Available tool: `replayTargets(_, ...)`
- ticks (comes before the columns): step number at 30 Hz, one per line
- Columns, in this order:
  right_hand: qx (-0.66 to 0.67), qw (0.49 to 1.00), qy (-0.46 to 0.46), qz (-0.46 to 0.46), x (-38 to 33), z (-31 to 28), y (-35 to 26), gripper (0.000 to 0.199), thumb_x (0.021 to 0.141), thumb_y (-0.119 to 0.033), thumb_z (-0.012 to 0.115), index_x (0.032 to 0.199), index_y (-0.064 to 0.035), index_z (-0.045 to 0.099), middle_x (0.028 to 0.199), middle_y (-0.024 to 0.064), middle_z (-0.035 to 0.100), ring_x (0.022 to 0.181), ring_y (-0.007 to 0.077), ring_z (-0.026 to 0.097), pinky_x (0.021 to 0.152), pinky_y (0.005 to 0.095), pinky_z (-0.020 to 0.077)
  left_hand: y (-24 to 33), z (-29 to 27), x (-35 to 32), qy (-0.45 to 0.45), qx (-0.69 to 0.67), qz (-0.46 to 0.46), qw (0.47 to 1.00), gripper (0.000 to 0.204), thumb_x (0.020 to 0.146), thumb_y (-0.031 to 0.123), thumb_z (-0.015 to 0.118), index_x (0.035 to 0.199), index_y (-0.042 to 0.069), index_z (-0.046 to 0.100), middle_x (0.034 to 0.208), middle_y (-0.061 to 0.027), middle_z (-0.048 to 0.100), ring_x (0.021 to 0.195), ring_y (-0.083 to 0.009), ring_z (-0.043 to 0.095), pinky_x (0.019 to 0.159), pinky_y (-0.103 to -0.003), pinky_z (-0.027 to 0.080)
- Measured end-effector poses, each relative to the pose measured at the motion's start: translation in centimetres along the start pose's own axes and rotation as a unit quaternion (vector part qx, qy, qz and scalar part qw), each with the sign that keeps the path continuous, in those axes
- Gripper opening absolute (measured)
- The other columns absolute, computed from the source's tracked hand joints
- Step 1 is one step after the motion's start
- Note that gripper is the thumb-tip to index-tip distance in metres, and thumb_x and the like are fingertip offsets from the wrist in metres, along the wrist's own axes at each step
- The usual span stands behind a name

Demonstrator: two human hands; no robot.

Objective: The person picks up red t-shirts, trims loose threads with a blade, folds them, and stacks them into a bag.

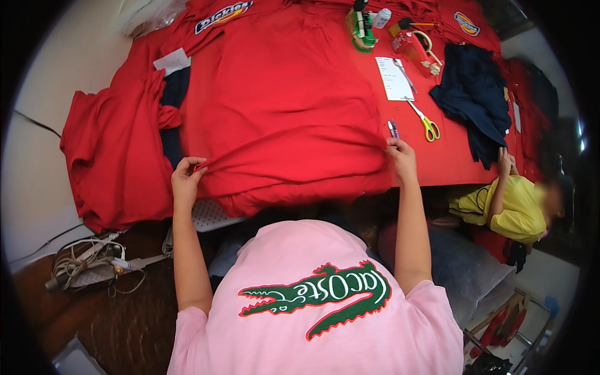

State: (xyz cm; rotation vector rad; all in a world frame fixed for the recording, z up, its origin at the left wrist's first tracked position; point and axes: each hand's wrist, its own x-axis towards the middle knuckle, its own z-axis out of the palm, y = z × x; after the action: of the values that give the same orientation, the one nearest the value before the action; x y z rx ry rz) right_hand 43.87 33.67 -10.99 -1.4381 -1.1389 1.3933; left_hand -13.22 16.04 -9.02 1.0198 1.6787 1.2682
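A large red garment (287, 106) lies spread in front of me, its near part bunched in folds that hang over the table's front edge. My left hand (187, 177) pinches the cloth at its left side, thumb against fingers. At the right side my right hand (401, 159) grips the same cloth, so a raised fold stretches between both hands. Just beyond my right hand lie a small pair of thread snips (393, 129) and yellow-handled scissors (430, 128).
Another red garment (115, 150) hangs at the left. On the right are a paper sheet (395, 79), a green tape dispenser (362, 31), a red tape dispenser (412, 47) and dark blue clothing (476, 94). A person in yellow (519, 209) handles that clothing. Cables (94, 262) lie low at left.
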Motion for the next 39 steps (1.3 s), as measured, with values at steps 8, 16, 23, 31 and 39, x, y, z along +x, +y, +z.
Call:
replayTargets(8, -0.140, 0.989, 0.000, -0.047, -1.2, -2.0, 2.9, 0.012, 0.093, 0.002, 0.063, 0.097, -0.0050, 0.073, 0.091, -0.0016, 0.067, 0.080, 0.0096, 0.060, 0.073, 0.0245, 0.0474, -2.3, -1.9, -6.8, -0.028, 0.162, 0.015, 0.986, 0.038, 0.082, -0.009, 0.062, 0.113, 0.007, 0.076, 0.136, -0.0102, 0.063, 0.133, -0.0261, 0.056, 0.110, -0.037, 0.045)
replayTargets(16, -0.028, 0.998, 0.060, -0.015, -0.8, -0.1, 2.4, 0.029, 0.101, -0.014, 0.069, 0.127, -0.0051, 0.060, 0.089, -0.0029, 0.062, 0.074, 0.0030, 0.051, 0.063, 0.0179, 0.0401, -3.2, -3.0, -7.1, 0.106, -0.071, -0.122, 0.984, 0.022, 0.103, 0.009, 0.057, 0.122, 0.001, 0.065, 0.113, -0.0077, 0.073, 0.097, -0.0140, 0.069, 0.085, -0.027, 0.052)
replayTargets(23, -0.156, 0.982, -0.031, -0.101, -3.5, 4.5, -0.4, 0.014, 0.098, -0.007, 0.071, 0.111, -0.0020, 0.072, 0.091, -0.0032, 0.062, 0.085, 0.0061, 0.055, 0.080, 0.0221, 0.0460, -2.6, 0.9, -6.1, 0.088, -0.060, -0.133, 0.985, 0.033, 0.094, 0.011, 0.076, 0.124, 0.000, 0.065, 0.094, -0.0004, 0.065, 0.088, -0.0074, 0.060, 0.081, -0.023, 0.047)
replayTargets(31, -0.445, 0.868, -0.043, -0.215, -6.3, 6.0, -2.9, 0.038, 0.080, 0.007, 0.062, 0.116, -0.0021, 0.067, 0.116, 0.0159, 0.062, 0.113, 0.0337, 0.061, 0.096, 0.0389, 0.0494, -2.4, 0.6, -6.4, 0.051, -0.118, -0.122, 0.984, 0.037, 0.090, 0.000, 0.072, 0.126, 0.003, 0.065, 0.090, 0.0033, 0.057, 0.082, -0.0055, 0.054, 0.076, -0.020, 0.044)
replayTargets(39, -0.383, 0.872, -0.305, -0.013, -11.0, 1.8, -3.1, 0.035, 0.073, 0.009, 0.057, 0.103, -0.0003, 0.073, 0.095, 0.0120, 0.066, 0.103, 0.0282, 0.065, 0.094, 0.0357, 0.0502, -1.6, -2.2, -13.6, -0.383, 0.110, -0.333, 0.855, 0.045, 0.081, 0.000, 0.064, 0.124, 0.005, 0.075, 0.114, -0.0030, 0.076, 0.097, -0.0058, 0.064, 0.089, -0.022, 0.049)
